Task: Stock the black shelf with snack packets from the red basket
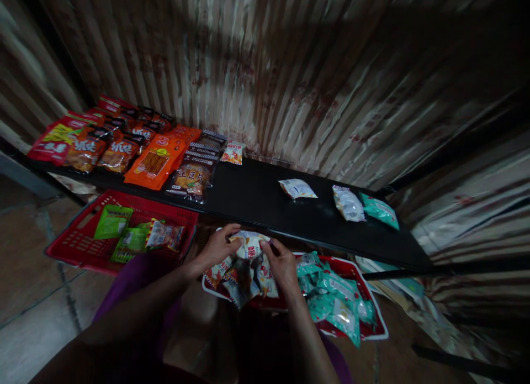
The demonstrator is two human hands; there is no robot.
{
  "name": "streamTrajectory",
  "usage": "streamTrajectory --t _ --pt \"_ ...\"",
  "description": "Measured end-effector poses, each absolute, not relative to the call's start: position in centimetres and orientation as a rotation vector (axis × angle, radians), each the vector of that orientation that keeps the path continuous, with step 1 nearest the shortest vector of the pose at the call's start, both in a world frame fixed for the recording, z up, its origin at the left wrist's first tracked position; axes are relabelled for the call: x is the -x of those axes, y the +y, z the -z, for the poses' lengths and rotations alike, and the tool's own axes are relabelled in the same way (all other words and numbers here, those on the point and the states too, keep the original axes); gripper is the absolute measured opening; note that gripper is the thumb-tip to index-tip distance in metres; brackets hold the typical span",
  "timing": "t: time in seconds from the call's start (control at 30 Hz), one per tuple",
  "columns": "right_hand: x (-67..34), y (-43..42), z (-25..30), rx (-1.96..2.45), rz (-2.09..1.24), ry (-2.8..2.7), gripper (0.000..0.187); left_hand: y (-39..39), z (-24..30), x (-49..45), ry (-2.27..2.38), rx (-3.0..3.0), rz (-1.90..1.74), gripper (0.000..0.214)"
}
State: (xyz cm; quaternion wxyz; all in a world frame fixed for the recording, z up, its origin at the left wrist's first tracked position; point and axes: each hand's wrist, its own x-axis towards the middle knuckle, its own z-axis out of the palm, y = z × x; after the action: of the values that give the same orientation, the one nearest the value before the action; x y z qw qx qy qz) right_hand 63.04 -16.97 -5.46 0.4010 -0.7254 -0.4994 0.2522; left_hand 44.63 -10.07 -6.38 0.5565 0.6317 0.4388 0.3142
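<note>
Between my two hands is a white snack packet [251, 246] with red lettering, pinched at both ends. My left hand [219, 248] has its left end, and my right hand [282, 265] grips the right end. They are just in front of the shelf's front edge, above a red basket with a white rim [383, 334]. Under my hands in that basket lie more white and orange packets [267, 278]. Teal packets [331, 290] fill its right side.
A black shelf [248, 190] carries orange, red and dark snack bags [155, 160] at left, a small packet [232, 152], two white packets [348, 203] and a teal packet [380, 210]. Another red basket [74, 243] with green packets [132, 240] stands at left. Pleated curtain [265, 69] hangs behind.
</note>
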Motion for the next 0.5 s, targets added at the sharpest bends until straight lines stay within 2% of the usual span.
streamTrajectory --t 0.1,0.27,0.5 --pt "-63.9 -15.4 3.2 1.813 -0.563 -1.306 0.041 -7.9 4.4 -45.9 1.036 -1.454 -0.839 0.035" --pt "-65.5 -13.4 0.2 1.656 -0.514 -1.301 0.039 -5.9 2.4 -47.0 0.951 -1.180 -0.933 0.040" --pt "-65.1 -12.4 1.8 1.434 -0.733 -1.009 0.030 -7.1 3.9 -46.4 0.836 -0.969 -0.893 0.040"
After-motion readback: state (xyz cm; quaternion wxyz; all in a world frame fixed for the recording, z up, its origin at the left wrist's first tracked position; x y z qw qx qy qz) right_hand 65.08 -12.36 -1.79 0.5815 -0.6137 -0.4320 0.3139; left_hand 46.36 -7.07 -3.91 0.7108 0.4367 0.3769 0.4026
